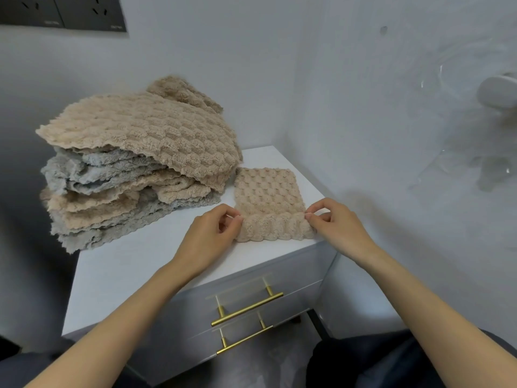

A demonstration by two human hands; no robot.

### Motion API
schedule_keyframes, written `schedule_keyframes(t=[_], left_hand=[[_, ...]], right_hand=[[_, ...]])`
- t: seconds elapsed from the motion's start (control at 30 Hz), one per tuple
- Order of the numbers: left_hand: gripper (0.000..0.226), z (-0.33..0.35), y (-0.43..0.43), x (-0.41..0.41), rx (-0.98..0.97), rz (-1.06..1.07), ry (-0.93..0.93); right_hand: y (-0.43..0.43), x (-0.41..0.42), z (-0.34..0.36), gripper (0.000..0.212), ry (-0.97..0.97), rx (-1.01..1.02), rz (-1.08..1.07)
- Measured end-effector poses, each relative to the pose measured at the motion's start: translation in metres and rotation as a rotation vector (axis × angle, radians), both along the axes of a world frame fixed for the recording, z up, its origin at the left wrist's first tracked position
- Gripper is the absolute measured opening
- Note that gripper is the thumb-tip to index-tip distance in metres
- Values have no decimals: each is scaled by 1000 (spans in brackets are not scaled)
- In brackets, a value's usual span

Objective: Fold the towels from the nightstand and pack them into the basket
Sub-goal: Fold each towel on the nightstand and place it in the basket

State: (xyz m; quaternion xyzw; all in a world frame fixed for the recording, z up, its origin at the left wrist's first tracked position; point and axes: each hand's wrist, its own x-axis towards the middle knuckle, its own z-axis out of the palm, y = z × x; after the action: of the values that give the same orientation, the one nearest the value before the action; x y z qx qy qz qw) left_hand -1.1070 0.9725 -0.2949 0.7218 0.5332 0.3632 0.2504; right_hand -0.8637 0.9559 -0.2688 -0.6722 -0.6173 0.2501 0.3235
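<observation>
The left hand (212, 233) pinches the near-left corner of the folded towel (268, 203) between thumb and fingertips. The right hand (333, 222) pinches the near-right corner the same way. The hands are apart, one at each end of the towel's near edge, which is rolled into a thick fold.

The folded towel is beige, with a raised bubble texture. It lies flat on the right side of the nightstand (134, 275) top, its near edge close to the front edge of the top.

The pile (134, 163) of unfolded towels sits on the left rear of the top, just beside the folded towel and touching its far-left corner. Beige and grey towels alternate in loose layers; a large beige towel drapes over the top. The pile overhangs the left edge.

The nightstand is white, with two drawers. Each drawer carries a gold bar handle (247, 309).

A dark socket panel (61, 12) is mounted on the wall, upper left.
</observation>
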Motion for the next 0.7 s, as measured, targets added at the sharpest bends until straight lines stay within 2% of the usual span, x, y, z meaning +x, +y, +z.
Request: schedule_keyframes(t=[0.1,0.2,0.33,0.4,0.43,0.57,0.7], left_hand=[[9,-2,0,4,22,42,39],[7,-2,1,7,69,77,110],[6,-2,3,9,46,100,124],[6,-2,5,9,34,104,127],[6,-2,6,9,34,106,133],[4,-4,8,9,51,109,165],[6,-5,10,9,58,79,149]], right_hand=[[-1,-9,-4,2,-115,25,-75],[-6,-19,-6,13,-394,179,-104],[-16,-39,-5,43,-581,536,95],[-22,-56,-10,44,-644,605,187],[-25,-64,-14,43,-688,594,237],[-29,-80,-30,55,-823,335,388],[-27,-75,-30,56,-813,223,391]])
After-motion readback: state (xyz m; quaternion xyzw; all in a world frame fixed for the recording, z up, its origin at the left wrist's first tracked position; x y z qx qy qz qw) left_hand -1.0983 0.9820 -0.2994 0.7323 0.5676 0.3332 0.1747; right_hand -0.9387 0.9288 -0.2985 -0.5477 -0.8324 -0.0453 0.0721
